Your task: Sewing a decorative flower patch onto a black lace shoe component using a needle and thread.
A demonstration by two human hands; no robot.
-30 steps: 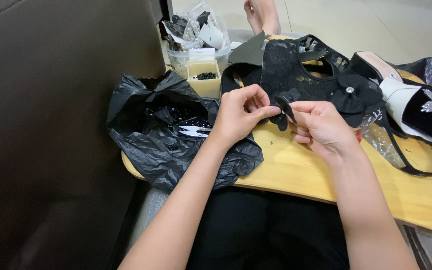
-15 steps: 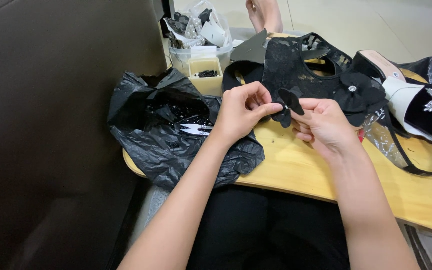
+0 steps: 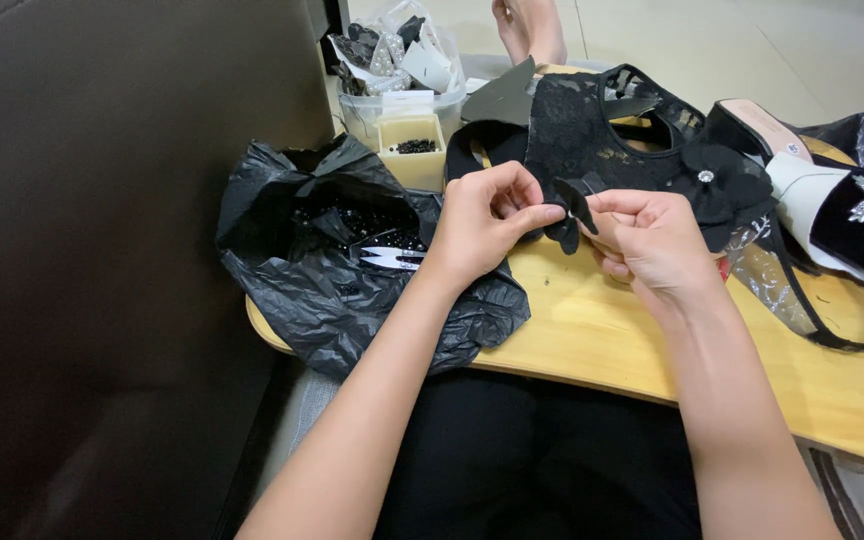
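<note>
A small black fabric piece [image 3: 574,203] is pinched between the left hand [image 3: 482,222] and right hand [image 3: 652,245], both grips closed on it, raised above the wooden tabletop [image 3: 602,330] for close fingertip work; scissors [image 3: 392,258] lie left on a black plastic bag [image 3: 312,290].

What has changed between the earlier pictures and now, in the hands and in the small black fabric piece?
The small black fabric piece has turned slightly between the fingertips; both the left hand and the right hand keep pinching it over the yellow wooden table. The black plastic bag, small scissors and black lace fabric have not moved.
</note>
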